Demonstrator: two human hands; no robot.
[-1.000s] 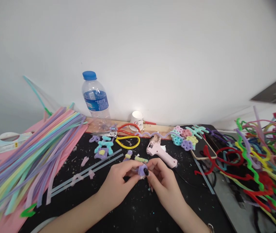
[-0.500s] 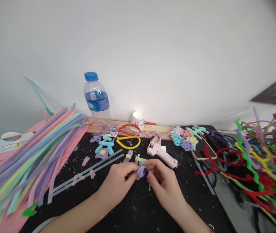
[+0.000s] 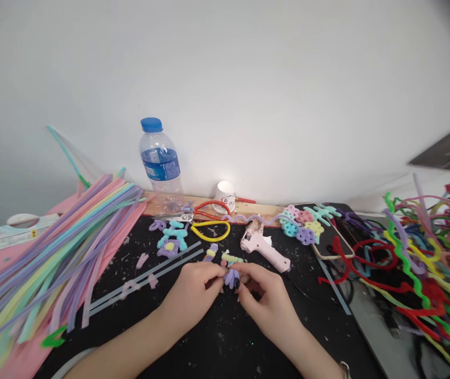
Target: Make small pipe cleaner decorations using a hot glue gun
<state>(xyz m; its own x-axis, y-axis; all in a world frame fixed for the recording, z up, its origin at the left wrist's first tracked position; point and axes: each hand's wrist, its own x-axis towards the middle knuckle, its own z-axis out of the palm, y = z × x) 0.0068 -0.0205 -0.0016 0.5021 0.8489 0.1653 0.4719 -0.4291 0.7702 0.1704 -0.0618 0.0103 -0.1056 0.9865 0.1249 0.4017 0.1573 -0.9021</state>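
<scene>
Between my fingertips is a small looped piece of purple pipe cleaner [image 3: 231, 278]. My left hand [image 3: 195, 287] pinches its left side, and my right hand [image 3: 262, 292] pinches it from the right with thumb and forefinger. Just beyond lie a purple and yellow pipe-cleaner piece [image 3: 211, 252] and a pale yellow-green one [image 3: 231, 258], partly close behind my fingers. A pink glue gun [image 3: 265, 246] rests beyond my right hand. Scissors with red and yellow handles [image 3: 209, 230] lie farther back, near a turquoise and purple pipe-cleaner figure [image 3: 173, 239].
Straight pastel pipe cleaners [image 3: 70, 252] cover the left side; tangled bright ones [image 3: 426, 273] fill the right. A water bottle [image 3: 160, 163] and paper cup [image 3: 225, 196] stand by the wall. Pipe-cleaner flowers [image 3: 302, 225] lie on a phone [image 3: 341, 245]. Glue sticks [image 3: 149, 279] lie on the black mat [image 3: 225, 347].
The purple piece has turned between my fingers, so its separate loops now show fanned downward. Both hands stay nearly in place, and the view has shifted slightly.
</scene>
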